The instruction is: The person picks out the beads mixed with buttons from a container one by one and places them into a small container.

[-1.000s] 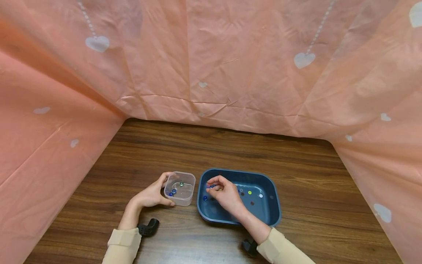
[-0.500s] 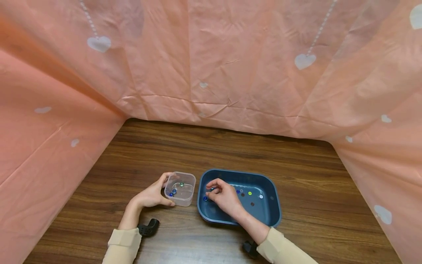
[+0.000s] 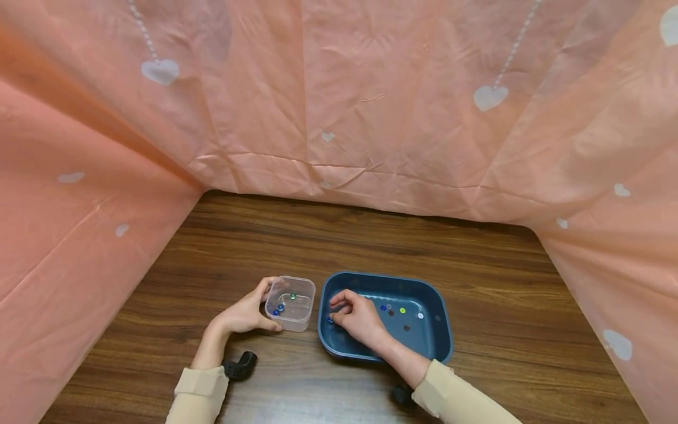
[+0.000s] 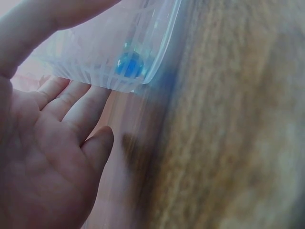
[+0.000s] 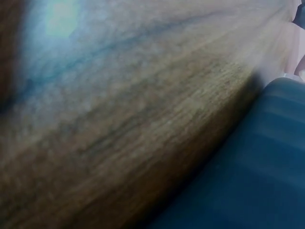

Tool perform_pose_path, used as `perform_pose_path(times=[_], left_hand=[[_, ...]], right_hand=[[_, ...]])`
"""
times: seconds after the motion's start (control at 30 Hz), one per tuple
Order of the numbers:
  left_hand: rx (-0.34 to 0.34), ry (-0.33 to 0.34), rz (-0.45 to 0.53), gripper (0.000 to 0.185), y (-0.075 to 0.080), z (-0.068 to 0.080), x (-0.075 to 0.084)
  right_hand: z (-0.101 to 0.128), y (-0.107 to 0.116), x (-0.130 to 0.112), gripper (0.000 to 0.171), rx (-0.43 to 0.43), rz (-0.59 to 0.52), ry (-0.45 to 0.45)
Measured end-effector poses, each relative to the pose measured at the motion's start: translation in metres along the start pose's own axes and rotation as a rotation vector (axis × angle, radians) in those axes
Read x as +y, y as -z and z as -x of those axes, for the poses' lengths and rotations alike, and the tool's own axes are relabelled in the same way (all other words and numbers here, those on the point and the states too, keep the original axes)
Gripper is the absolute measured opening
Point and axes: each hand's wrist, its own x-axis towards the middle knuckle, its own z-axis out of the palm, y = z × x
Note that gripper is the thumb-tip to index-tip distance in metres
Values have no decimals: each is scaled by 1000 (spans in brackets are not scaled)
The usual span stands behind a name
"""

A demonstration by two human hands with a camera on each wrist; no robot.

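On woodgrain tabletop (image 3: 371, 241), left hand (image 3: 245, 312) is gripping clear plastic box (image 3: 292, 324), likely steadying it. Right hand (image 3: 360, 320) is partly covering blue marble (image 3: 331, 321); pinch unclear.

Across the upper half and down both sides of the frame we see creased pink fabric (image 3: 339, 112) printed with pale hearts (image 3: 490, 98), bordering a brown wood-grained tabletop (image 3: 254, 235) with whitish glare (image 3: 302, 394) at bottom centre.
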Motion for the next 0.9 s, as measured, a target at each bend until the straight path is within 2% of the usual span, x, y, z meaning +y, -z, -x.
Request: perform_pose_path(times=[0.5, 0.7, 0.9], left_hand=[[-1, -6, -9, 87, 0, 0, 1], [-2, 29, 10, 91, 1, 0, 3], [0, 32, 4, 92, 1, 0, 2]], right_hand=[[-2, -2, 3, 19, -64, 47, 1], [-4, -2, 3, 20, -82, 89, 8], [-6, -3, 3, 19, -87, 131, 21]])
